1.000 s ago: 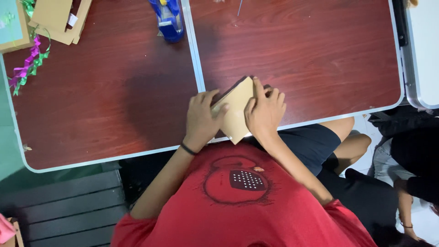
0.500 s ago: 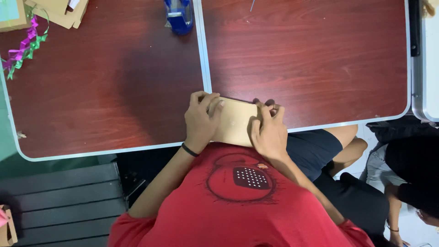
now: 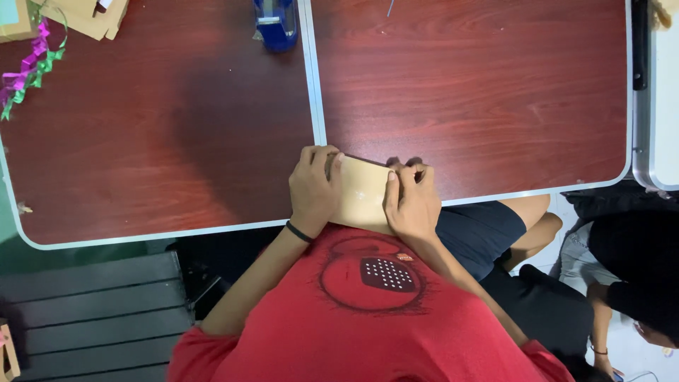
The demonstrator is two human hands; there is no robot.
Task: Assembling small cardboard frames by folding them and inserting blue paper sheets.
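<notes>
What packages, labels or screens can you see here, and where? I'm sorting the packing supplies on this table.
Brown flat package: at the table's near edge, between the left hand and right hand; rectangular, plain tan.
Cardboard pieces: far left corner; flat, brown, stacked.
Tape dispenser: far edge by the centre seam; blue.
Ribbon: left edge; purple and green, curly.
No screens or signs show.

The flat tan cardboard piece [image 3: 363, 198] lies between my two hands at the table's near edge, pinched at both ends, its plain face turned up.
</notes>
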